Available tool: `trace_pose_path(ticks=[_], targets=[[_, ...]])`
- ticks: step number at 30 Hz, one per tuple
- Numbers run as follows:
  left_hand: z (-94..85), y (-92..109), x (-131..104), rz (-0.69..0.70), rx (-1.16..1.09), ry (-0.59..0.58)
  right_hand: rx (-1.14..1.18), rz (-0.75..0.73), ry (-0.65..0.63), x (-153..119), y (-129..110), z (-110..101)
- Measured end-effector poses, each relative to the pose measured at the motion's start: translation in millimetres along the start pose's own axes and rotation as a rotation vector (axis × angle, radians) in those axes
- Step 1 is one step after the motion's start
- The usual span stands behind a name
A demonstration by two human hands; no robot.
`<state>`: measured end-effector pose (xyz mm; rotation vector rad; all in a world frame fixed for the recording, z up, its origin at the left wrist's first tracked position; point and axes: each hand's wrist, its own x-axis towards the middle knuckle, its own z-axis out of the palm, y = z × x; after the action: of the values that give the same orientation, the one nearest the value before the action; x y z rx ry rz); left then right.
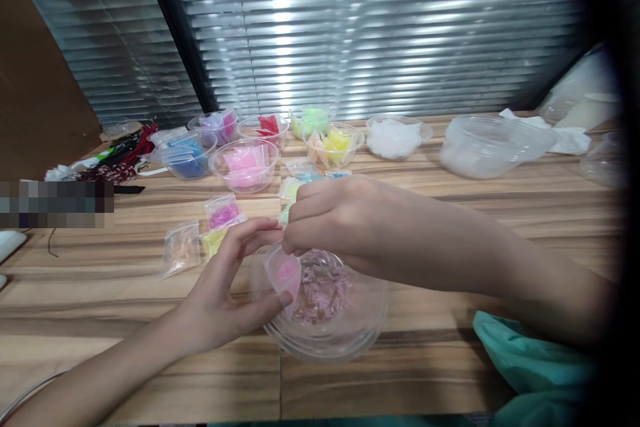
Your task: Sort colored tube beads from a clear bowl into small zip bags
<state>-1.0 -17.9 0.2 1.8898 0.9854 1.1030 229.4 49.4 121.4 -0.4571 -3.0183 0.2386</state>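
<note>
A small clear plastic bag with pink contents (pixel 287 272) is tilted over a large round clear plastic bowl (pixel 367 310). Loose pinkish, shiny pieces (pixel 323 287) lie inside that bowl. My left hand (pixel 235 287) curls around the bag from the left, its thumb against the lower part and its fingers near the top. From the right, my right hand (pixel 340 220) reaches across with fingers closed at the bag's upper edge; its fingertips are partly hidden.
Left of the bowl lie small bags with orange (pixel 181 248), purple (pixel 223 213) and yellow (pixel 214 240) contents. Clear bowls of coloured bags line the back, including a pink one (pixel 245 167). Bowls with white material (pixel 395 138) stand farther right. Dark and red cords (pixel 125 153) lie back left.
</note>
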Motion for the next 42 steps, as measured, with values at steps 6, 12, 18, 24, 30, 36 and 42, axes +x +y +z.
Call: trace_pose_path(ticks=[6,12,18,24,30,36,42], targets=[[0.8,0.8,0.5,-0.009,0.008,0.018,0.051,-0.132,0.228,-5.0,2.3,7.8],[0.6,0.3,-0.1,-0.006,0.016,0.014,0.092,-0.154,0.349,-5.6,6.3,12.1],[-0.1,-0.5,-1.0,-0.011,0.007,-0.003,0.052,-0.120,0.368,-4.8,7.3,13.2],[0.7,0.1,-1.1,-0.017,-0.003,0.009,0.030,-0.114,0.372,-4.3,7.2,15.0],[-0.5,-0.6,-0.8,-0.016,-0.007,-0.011,0.116,-0.021,0.322,-2.3,8.6,17.8],[0.2,0.2,-0.3,-0.007,-0.004,-0.001,0.164,-0.096,0.323,-0.3,9.5,15.3],[-0.4,0.2,0.6,-0.001,0.004,-0.027,0.118,-0.073,0.308,0.8,9.5,14.9]])
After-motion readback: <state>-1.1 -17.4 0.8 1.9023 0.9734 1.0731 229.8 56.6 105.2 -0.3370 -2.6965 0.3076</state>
